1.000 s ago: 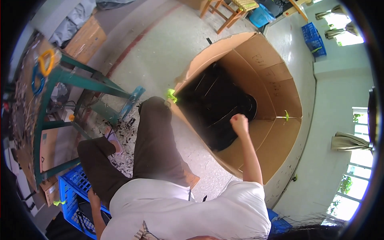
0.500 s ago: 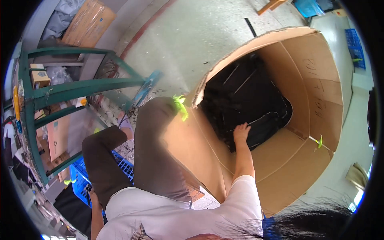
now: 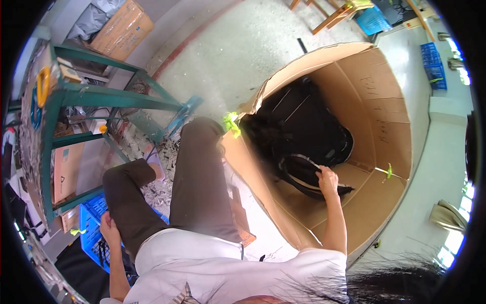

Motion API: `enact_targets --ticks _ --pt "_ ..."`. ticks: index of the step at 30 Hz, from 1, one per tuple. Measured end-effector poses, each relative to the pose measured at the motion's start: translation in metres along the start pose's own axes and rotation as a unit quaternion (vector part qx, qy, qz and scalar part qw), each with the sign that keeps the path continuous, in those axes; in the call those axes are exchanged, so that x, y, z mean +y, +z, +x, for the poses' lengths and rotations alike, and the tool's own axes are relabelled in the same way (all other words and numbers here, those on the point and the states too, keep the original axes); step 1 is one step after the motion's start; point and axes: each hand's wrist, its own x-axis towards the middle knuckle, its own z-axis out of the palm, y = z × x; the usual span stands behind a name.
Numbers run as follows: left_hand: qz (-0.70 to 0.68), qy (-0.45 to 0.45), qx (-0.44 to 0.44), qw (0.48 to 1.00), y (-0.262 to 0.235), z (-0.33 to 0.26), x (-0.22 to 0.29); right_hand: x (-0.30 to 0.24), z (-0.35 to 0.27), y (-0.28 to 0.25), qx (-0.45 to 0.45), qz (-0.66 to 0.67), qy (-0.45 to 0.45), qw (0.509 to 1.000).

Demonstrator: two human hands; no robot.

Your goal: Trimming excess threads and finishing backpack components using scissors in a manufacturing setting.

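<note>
My right hand [image 3: 328, 180] reaches into a large open cardboard box [image 3: 362, 101] and grips the edge of a black fabric piece [image 3: 306, 185]. Pale edging runs along this piece, which is partly raised in a curve; its exact kind is not clear. Behind it, more black items [image 3: 309, 116] with light lines lie piled in the box, their shapes partly lost in shadow. My left hand [image 3: 109, 229] rests beside my left thigh, over a blue plastic crate [image 3: 91, 228]. Its fingers look loose, and nothing shows in them.
A green metal frame table [image 3: 116, 96] stands to the left, with scraps littering the floor beneath. Yellow-green ties [image 3: 231, 124] hang on the box rim. A wrapped carton [image 3: 121, 30] is at the far left, and wooden stool legs [image 3: 334, 17] stand at the far right.
My right hand has closed on the black fabric piece, lifting its edge and moving slightly right and nearer. My left hand has shifted up along the thigh. The view has shifted slightly.
</note>
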Motion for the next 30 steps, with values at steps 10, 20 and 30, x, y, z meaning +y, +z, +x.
enact_targets --ticks 10,20,30 --pt "-0.288 0.432 -0.014 0.855 -0.059 -0.011 0.208 -0.184 -0.139 -0.276 0.189 0.198 -0.187 0.943" --pt "-0.369 0.618 -0.035 0.694 -0.206 -0.052 0.235 -0.336 -0.259 -0.372 0.192 0.063 -0.501 0.842" --pt "-0.655 0.317 0.052 0.684 -0.229 -0.049 0.065 -0.439 -0.223 -0.356 -0.104 0.199 -0.597 0.771"
